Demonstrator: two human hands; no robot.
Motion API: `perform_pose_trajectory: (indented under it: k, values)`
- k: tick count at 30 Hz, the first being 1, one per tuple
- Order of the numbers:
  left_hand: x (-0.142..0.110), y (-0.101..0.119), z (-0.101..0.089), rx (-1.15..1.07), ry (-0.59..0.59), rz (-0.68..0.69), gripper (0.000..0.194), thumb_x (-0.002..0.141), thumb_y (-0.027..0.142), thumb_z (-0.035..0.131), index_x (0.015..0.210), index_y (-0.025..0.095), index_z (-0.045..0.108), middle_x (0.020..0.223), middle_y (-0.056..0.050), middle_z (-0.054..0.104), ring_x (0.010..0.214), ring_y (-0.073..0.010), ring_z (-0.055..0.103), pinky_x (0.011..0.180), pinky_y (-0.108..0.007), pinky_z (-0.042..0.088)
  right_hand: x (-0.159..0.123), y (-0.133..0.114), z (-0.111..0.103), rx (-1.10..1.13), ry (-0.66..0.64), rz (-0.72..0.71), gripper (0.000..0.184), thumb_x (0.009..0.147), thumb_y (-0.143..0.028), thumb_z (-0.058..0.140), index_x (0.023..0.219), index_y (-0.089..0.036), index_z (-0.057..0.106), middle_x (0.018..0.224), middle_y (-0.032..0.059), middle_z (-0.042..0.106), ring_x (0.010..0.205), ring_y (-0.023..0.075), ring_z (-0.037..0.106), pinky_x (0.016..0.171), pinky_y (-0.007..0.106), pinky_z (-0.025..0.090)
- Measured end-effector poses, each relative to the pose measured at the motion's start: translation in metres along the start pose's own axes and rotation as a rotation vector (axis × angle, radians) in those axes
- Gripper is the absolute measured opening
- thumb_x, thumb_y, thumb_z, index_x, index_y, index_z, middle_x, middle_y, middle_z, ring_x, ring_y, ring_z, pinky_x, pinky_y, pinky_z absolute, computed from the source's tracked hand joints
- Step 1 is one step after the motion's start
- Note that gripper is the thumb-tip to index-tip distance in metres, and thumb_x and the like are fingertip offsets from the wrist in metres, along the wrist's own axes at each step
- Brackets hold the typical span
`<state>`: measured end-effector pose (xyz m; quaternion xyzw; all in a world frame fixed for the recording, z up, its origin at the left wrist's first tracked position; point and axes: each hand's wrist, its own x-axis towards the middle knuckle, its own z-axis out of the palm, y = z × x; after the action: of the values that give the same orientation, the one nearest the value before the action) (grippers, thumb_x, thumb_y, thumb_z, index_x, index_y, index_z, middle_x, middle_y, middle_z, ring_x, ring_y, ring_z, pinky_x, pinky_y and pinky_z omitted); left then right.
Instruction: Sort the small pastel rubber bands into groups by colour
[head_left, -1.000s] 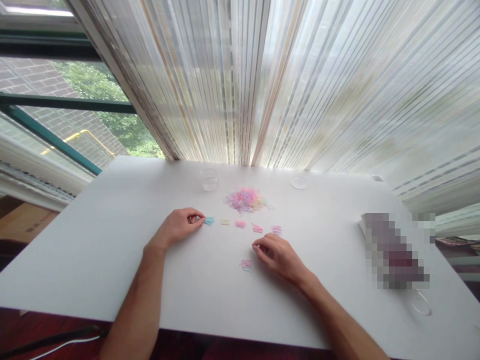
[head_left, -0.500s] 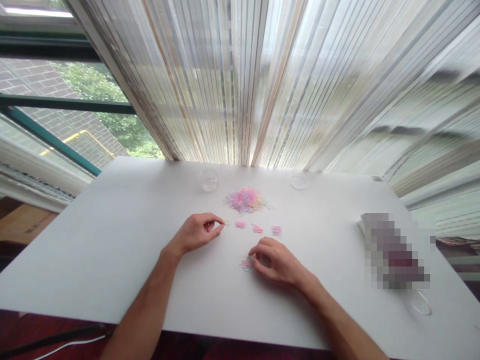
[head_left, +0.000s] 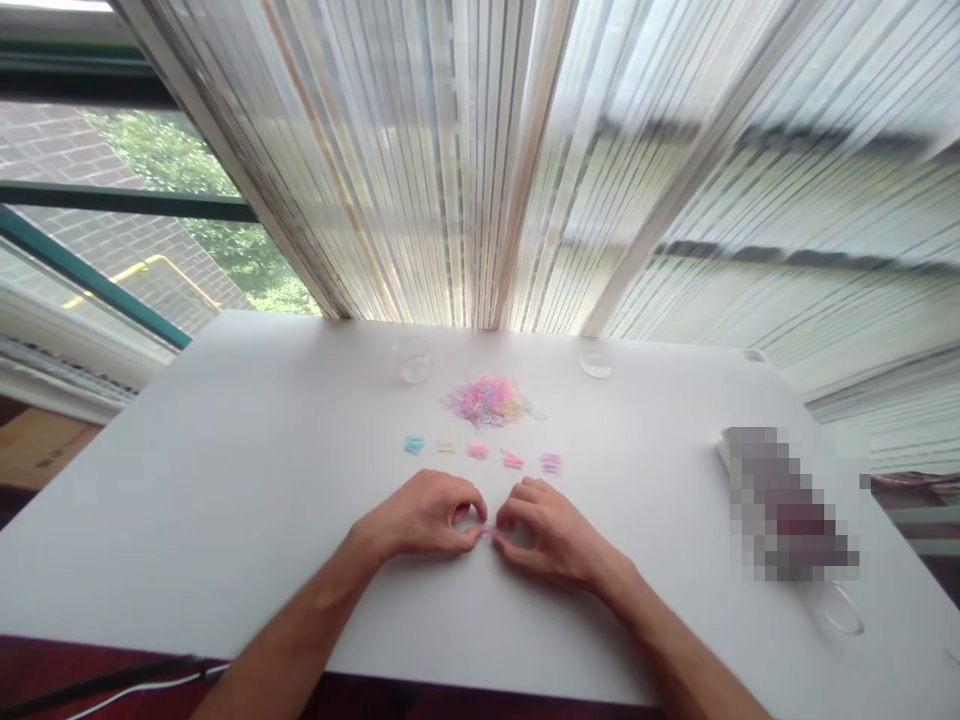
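My left hand [head_left: 427, 515] and my right hand [head_left: 547, 530] meet near the front middle of the white table [head_left: 225, 480], fingers curled. Both pinch a tiny cluster of pink and blue elastic bands [head_left: 487, 531] between their fingertips. Just beyond them lies a row of small sorted clusters: blue [head_left: 414, 444], yellow [head_left: 447, 447], pink [head_left: 478, 451], darker pink [head_left: 514, 460] and purple [head_left: 551, 462]. Farther back sits a loose pile of mixed pastel bands [head_left: 487, 399].
A small clear cup [head_left: 414, 359] stands behind the pile on the left, and a clear lid [head_left: 596, 362] lies to the right. A blurred-out object [head_left: 787, 500] rests at the table's right, a clear ring [head_left: 840, 607] near it. Striped curtains hang behind.
My left hand let go of the blue cluster, leaving it in the row, and moved right and nearer. My right hand reached the loose cluster; both hands now pinch it.
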<state>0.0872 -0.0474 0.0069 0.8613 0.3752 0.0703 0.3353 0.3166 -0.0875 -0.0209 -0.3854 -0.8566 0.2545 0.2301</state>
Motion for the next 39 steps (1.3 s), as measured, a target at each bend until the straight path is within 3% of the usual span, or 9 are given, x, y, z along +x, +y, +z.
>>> perform_pose_trajectory:
  k: [7,21,39]
  values:
    - [0.0019,0.0002,0.0013,-0.012,-0.023,0.011,0.009,0.078,0.022,0.068,0.081,0.022,0.077,0.063,0.003,0.065,0.057,-0.0104,0.053,0.057,-0.021,0.035,-0.0003,0.0027,0.0019,0.001,0.009,-0.002,0.005,0.090,-0.019,0.064,0.085,-0.022,0.064,0.081,0.0027,0.065,0.076,0.0187,0.056,0.070,0.032,0.044]
    - [0.0015,-0.0033,0.0024,-0.024,0.033,0.012,0.009,0.079,0.024,0.069,0.083,0.022,0.077,0.059,0.004,0.058,0.054,-0.0104,0.051,0.055,-0.020,0.034,0.0002,0.0025,-0.0030,0.077,0.043,0.035,0.004,0.092,-0.020,0.064,0.088,-0.021,0.066,0.083,0.0034,0.064,0.076,0.0178,0.060,0.068,0.029,0.048]
    - [0.0021,-0.0049,0.0030,-0.050,0.075,0.009,0.011,0.082,0.024,0.068,0.085,0.021,0.078,0.060,0.004,0.061,0.055,-0.0099,0.052,0.057,-0.020,0.036,0.0004,0.0064,0.0000,0.089,0.103,0.047,0.008,0.091,-0.015,0.060,0.090,-0.021,0.064,0.082,0.0027,0.062,0.074,0.0166,0.060,0.067,0.027,0.049]
